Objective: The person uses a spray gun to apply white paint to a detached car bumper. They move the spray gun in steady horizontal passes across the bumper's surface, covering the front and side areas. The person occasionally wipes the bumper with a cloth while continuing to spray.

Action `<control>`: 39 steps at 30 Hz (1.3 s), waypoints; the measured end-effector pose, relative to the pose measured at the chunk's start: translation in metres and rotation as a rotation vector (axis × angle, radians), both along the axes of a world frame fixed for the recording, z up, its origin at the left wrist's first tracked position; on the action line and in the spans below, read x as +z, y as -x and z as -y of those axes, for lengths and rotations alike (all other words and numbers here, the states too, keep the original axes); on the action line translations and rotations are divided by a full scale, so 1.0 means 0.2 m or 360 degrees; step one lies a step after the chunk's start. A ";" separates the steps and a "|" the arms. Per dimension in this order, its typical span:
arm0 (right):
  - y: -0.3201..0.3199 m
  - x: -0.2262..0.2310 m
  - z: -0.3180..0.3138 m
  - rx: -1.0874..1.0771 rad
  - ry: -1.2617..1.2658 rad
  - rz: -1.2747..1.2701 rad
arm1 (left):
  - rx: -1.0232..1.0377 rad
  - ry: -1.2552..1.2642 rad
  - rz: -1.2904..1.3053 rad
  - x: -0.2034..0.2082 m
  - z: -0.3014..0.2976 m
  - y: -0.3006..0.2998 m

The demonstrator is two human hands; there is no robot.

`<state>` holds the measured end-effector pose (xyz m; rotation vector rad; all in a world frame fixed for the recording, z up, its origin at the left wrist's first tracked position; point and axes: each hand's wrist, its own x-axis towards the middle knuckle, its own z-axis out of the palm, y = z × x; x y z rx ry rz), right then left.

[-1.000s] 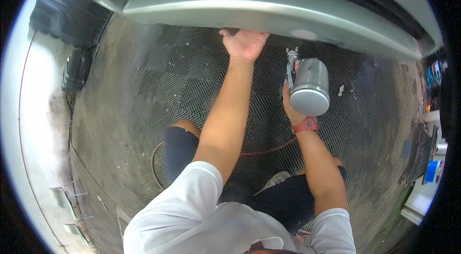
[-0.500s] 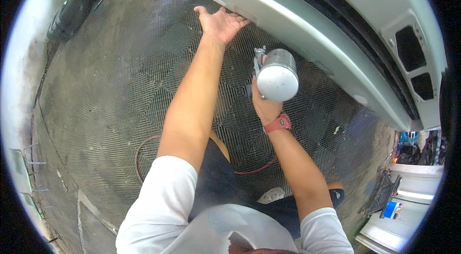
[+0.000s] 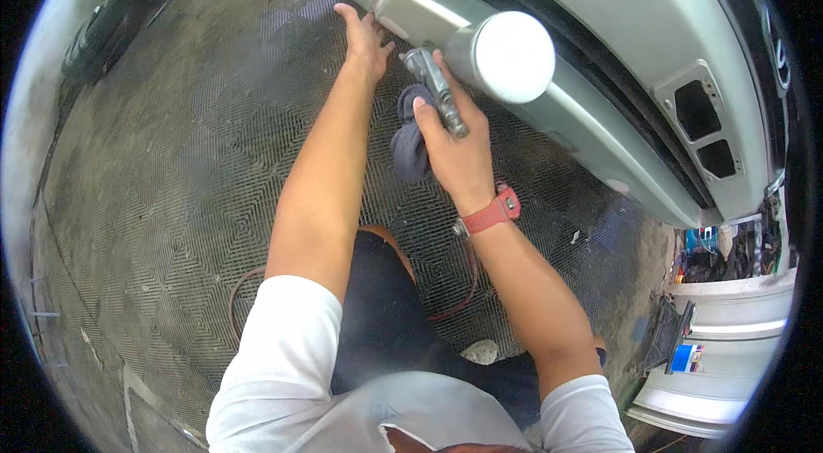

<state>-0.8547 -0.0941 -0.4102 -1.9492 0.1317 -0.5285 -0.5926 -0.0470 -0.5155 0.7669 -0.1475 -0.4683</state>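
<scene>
At twelve o'clock the right hand (image 3: 459,149) wraps round a grey metal spray gun (image 3: 435,89) with a round silver cup (image 3: 514,57), a bunched dark grey-blue cloth (image 3: 410,149) beside it; the nozzle seems best held square to the curved silver-green painted bumper (image 3: 426,14), sweeping twelve to three o'clock. The left hand (image 3: 367,50), at eleven, has fingers spread by the bumper's end, contact unclear, and is better out of the spray line. A dark ribbed floor mat (image 3: 189,213) lies below, with a thin reddish hose (image 3: 467,292) at five, a black tyre (image 3: 91,40) at ten, and pale ridged panels (image 3: 729,346) at four.
</scene>
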 end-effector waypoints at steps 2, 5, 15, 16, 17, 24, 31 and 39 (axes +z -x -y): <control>-0.01 0.08 -0.01 -0.0048 0.0097 0.0118 | 0.0093 -0.0180 0.0089 0.04 0.00 0.01; -0.01 0.18 -0.03 -0.0149 0.0116 0.0206 | 0.0250 -0.0381 0.0200 0.15 0.04 0.17; 0.07 0.28 0.05 -0.0158 -0.0172 0.0355 | 0.0728 -0.1031 0.1368 0.58 -0.09 0.40; 0.08 0.29 0.04 -0.0182 -0.0176 0.0361 | 0.0838 -0.1230 0.1553 0.56 -0.07 0.36; 0.11 0.28 0.05 -0.0220 -0.0177 0.0355 | 0.0931 -0.1422 0.1730 0.56 -0.05 0.36; 0.37 0.26 0.19 -0.0379 -0.0224 0.0381 | 0.0825 -0.2030 0.2307 0.54 0.21 0.65; 0.70 0.08 0.47 -0.0530 0.0103 0.0511 | 0.0681 -0.1969 0.2758 0.61 0.48 0.99; 1.15 -0.01 0.86 -0.0941 -0.0053 0.0532 | 0.0443 -0.1809 0.3058 0.71 0.92 1.48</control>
